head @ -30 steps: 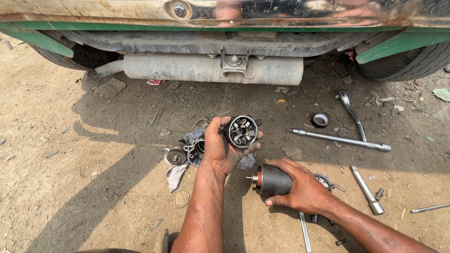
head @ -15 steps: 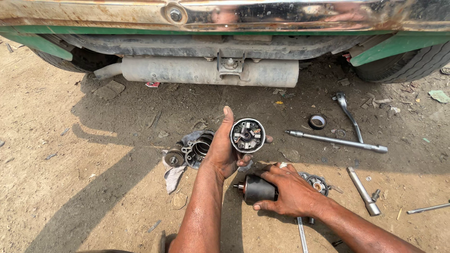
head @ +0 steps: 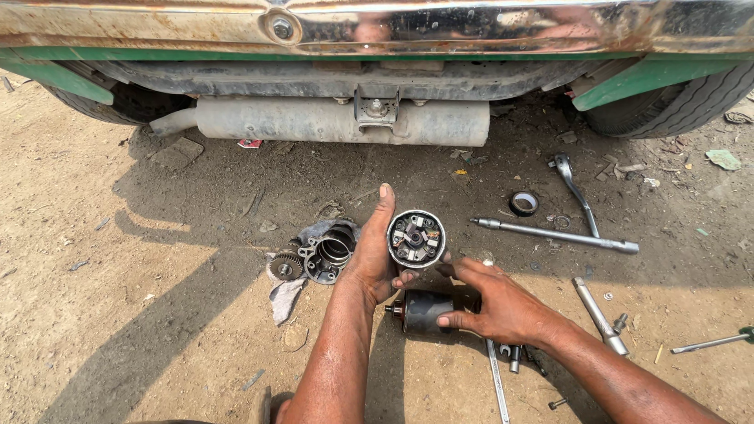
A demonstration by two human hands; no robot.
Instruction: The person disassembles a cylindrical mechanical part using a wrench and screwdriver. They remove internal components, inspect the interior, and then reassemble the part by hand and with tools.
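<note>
My left hand (head: 375,259) holds up a round metal cap with brushes inside (head: 416,239), its open face turned toward me. My right hand (head: 495,302) grips a dark cylindrical motor body (head: 424,311) lying on the dirt just below the cap, with a copper-coloured end pointing left. The right fingertips reach toward the cap's lower edge. To the left of my left hand sit a grey housing (head: 330,253) and a small gear (head: 284,266) on a dirty rag (head: 284,297).
A green vehicle's rear with a chrome bumper (head: 377,23) and a silencer (head: 338,120) spans the top. On the dirt at right lie a long bar (head: 558,235), a ratchet handle (head: 573,184), a black ring (head: 524,203), sockets and extensions (head: 598,314).
The left hand has opened its thumb upward and turned the cap more squarely toward me. The right hand has slid the motor body left and closer beneath the cap.
</note>
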